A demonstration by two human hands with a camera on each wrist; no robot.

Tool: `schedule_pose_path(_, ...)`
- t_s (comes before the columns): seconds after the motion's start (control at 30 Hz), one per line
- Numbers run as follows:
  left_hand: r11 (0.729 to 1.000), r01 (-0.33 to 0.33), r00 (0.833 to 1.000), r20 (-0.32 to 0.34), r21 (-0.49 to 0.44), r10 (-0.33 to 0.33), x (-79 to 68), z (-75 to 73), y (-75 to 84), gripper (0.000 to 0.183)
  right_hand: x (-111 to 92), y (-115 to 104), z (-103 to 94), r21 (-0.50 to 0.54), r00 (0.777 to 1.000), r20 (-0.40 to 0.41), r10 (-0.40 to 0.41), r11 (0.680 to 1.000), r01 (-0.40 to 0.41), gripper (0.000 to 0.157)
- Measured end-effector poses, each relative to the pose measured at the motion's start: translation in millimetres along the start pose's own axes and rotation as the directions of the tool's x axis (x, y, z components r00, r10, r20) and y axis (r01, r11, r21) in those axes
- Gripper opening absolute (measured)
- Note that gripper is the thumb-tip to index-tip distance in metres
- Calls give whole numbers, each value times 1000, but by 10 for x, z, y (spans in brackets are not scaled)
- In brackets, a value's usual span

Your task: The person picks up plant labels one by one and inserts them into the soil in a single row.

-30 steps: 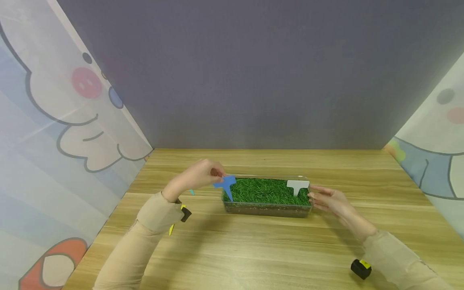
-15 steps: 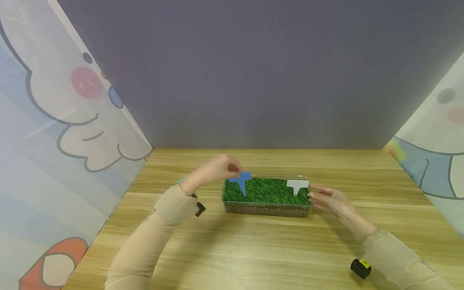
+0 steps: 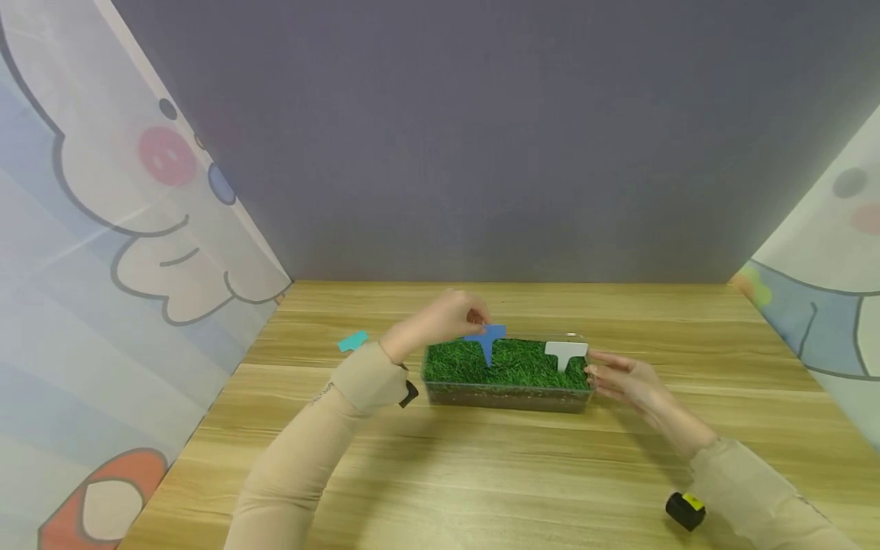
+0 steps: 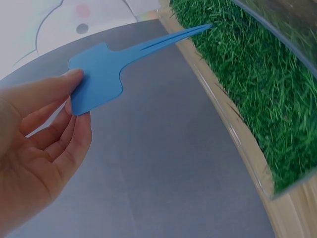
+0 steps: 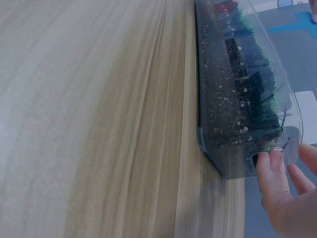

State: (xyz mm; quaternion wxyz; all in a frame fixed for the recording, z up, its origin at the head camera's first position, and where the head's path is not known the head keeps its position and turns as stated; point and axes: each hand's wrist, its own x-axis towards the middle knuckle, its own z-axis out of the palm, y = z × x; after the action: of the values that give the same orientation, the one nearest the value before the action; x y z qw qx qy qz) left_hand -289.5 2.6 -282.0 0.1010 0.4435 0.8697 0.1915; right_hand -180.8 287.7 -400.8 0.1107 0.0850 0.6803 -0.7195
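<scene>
My left hand (image 3: 455, 315) pinches the broad head of a blue T-shaped plant label (image 4: 99, 77) between thumb and fingers. Its pointed stem reaches over the green grass (image 3: 516, 363) in a clear planter box (image 3: 509, 397); whether the tip touches the grass I cannot tell. A white plant label (image 3: 566, 350) stands upright at the planter's right end. Beside that end, my right hand (image 3: 629, 378) rests its fairly straight fingers against the wall, two fingertips at a handle cutout in the right wrist view. Dark soil (image 5: 230, 89) shows through the clear side.
A turquoise label (image 3: 353, 341) lies on the wooden table (image 3: 440, 473) left of the planter, partly hidden by the left arm. Behind the table rises a grey panel (image 3: 481, 153). Cartoon-printed sheets (image 3: 124, 252) flank both sides.
My left hand has carried the blue label rightward from the planter's left end to nearer its middle. The turquoise label has come into fuller view. My right hand stays at the planter's end.
</scene>
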Motion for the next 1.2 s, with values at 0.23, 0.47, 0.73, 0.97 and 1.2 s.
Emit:
schedule_pose_path(0.23, 1000, -24, 1000, 4, 4, 24, 125, 68, 66, 13, 6, 16, -18, 19, 1000, 1, 7, 1000, -7, 59)
schedule_pose_path(0.47, 999, -43, 999, -2, 25, 43, 225, 127, 116, 13, 3, 16, -16, 22, 1000, 8, -4, 1000, 4, 58)
schedule_pose_path(0.73, 998, -52, 999, 10, 39, 52, 320, 213, 161, 13, -3, 23, -18, 11, 1000, 3, -7, 1000, 7, 60)
schedule_pose_path(0.97, 998, -53, 998, 18, 39, 52, 381, 272, 203, 13, 3, 24, -19, 10, 1000, 9, -8, 1000, 8, 58)
schedule_pose_path(1.2, 998, -51, 999, 18, 25, 50, 426, 337, 183, 12, 3, 9, -4, 11, 1000, 7, -10, 1000, 10, 61)
